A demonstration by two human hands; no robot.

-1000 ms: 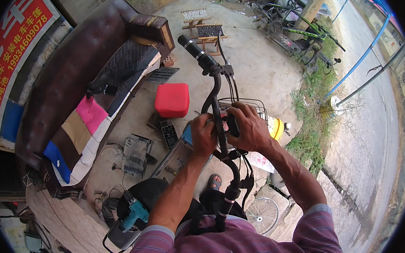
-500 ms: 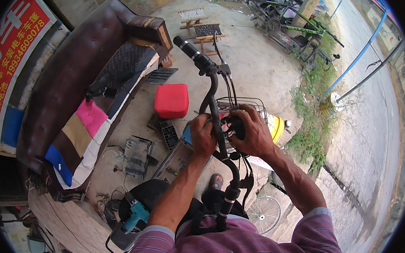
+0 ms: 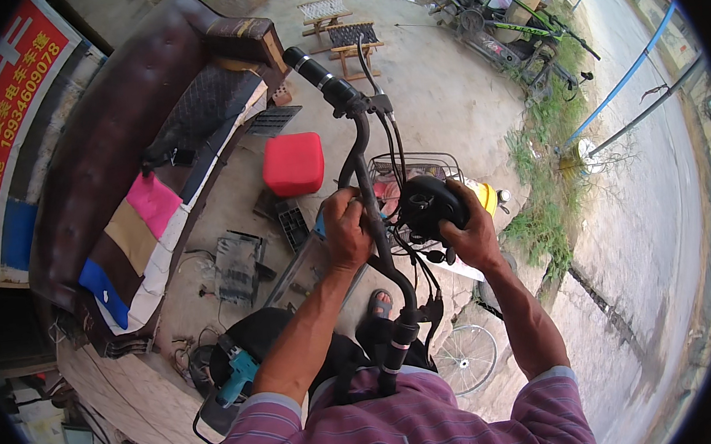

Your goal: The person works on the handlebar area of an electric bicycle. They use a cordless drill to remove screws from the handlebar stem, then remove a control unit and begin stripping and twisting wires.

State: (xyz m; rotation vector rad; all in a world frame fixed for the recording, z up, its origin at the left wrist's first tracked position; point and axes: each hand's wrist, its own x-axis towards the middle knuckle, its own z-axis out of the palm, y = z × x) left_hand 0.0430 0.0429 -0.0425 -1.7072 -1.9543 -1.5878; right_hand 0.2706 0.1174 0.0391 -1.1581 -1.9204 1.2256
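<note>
A black bicycle-type handlebar [image 3: 373, 195] runs from near my body to the far left, with black and silver grips at both ends. My left hand [image 3: 348, 229] is closed against its left side near the middle; the fingertips are partly hidden. To the right of the bar, my right hand [image 3: 473, 230] holds a round black headlight housing [image 3: 434, 202], thumb on the near edge and fingers over the far right rim. Black cables [image 3: 403, 154] run down from the levers and pass close to the housing. Beyond it sits a wire basket [image 3: 443, 162].
A maroon sofa [image 3: 101, 117] with coloured cushions lies left. A red plastic container [image 3: 293, 164], a tray [image 3: 292, 226] and a teal power drill [image 3: 238, 376] stand nearer. Two woven stools [image 3: 352, 34] stand far off. A spoked wheel [image 3: 466, 360] is low right; parked bicycles [image 3: 509, 39] are far right.
My right hand has moved right and drawn the headlight housing out from beside the bar, so more of it shows. My left hand has shifted slightly left and away from me.
</note>
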